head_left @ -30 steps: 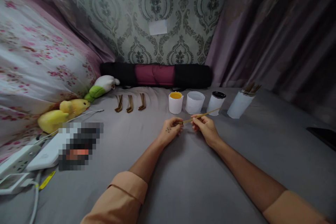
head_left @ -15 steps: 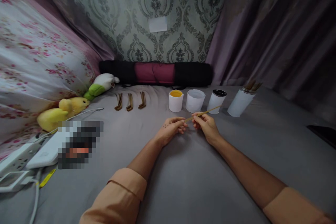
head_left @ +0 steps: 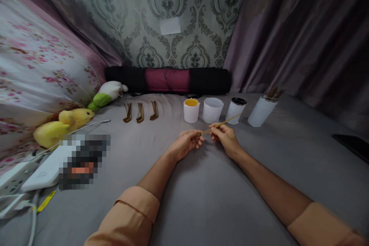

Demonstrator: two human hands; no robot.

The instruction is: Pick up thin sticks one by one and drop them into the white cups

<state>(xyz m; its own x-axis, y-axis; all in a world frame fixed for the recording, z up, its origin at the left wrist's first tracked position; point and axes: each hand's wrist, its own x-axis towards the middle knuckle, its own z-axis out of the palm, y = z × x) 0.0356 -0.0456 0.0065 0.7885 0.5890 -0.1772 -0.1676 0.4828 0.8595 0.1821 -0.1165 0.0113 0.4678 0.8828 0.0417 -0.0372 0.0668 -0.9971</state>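
Two hands are at work over a grey sheet (head_left: pixel 198 203), one thin tan stick (head_left: pixel 223 123) between them. My right hand (head_left: pixel 225 138) pinches the stick near its middle, thumb against fingers, the other fingers curled under. My left hand (head_left: pixel 186 144) has the stick's left end between thumb and forefinger; its remaining fingers are loosely bent. How firmly it grips, I cannot tell. The stick slopes up to the right, its free end crossing my view of the black cup (head_left: pixel 234 115); whether the two touch cannot be determined.

Four vessels stand in a row beyond my hands: from left, the yellow cup (head_left: pixel 190 113), the white cup (head_left: pixel 212 114), the black cup, then a jar (head_left: pixel 261 112) with brown rods (head_left: pixel 272 92) protruding from its mouth. Yellow and black mark the contents or inner surfaces; which of these, I cannot tell.

Three bent bundles (head_left: pixel 140 113) lie side by side, apart, left of the yellow cup. Behind everything runs a black and maroon roll (head_left: pixel 167 80). Far left: two plush toys (head_left: pixel 52 132) and a power strip (head_left: pixel 15 177).
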